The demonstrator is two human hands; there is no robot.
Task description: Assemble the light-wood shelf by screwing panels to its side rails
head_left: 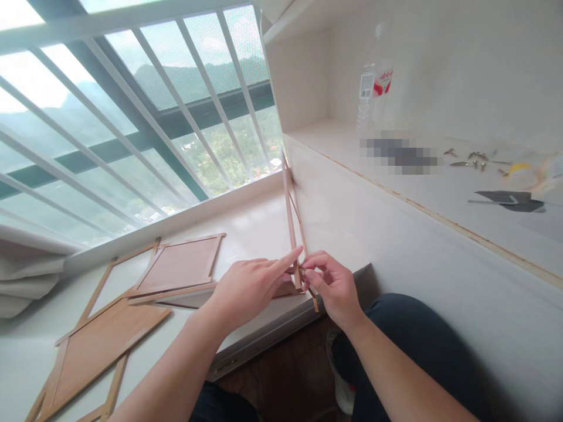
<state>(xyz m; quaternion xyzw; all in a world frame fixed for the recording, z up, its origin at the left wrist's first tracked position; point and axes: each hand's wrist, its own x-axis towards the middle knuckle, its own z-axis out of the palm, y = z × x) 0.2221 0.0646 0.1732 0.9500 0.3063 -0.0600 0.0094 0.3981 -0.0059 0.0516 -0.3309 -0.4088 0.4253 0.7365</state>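
A narrow wooden frame [289, 217] stands on edge on the white sill, close to the white side panel. My left hand [250, 287] is closed around its near end, the index finger stretched along the wood and the thumb underneath. On the other side of the same end, my right hand [332, 287] is closed in a pinch. Whatever small piece sits between its fingertips is too small and covered to name. The two hands almost meet at the frame's corner.
Wooden panels with frames [114, 331] lie on the sill at left, below the barred window [176, 105]. On the right-hand shelf are a plastic bottle [373, 88], several small metal screws [477, 157] and a dark pouch with a metal key-like tool [510, 201]. A curtain [30, 269] hangs at far left.
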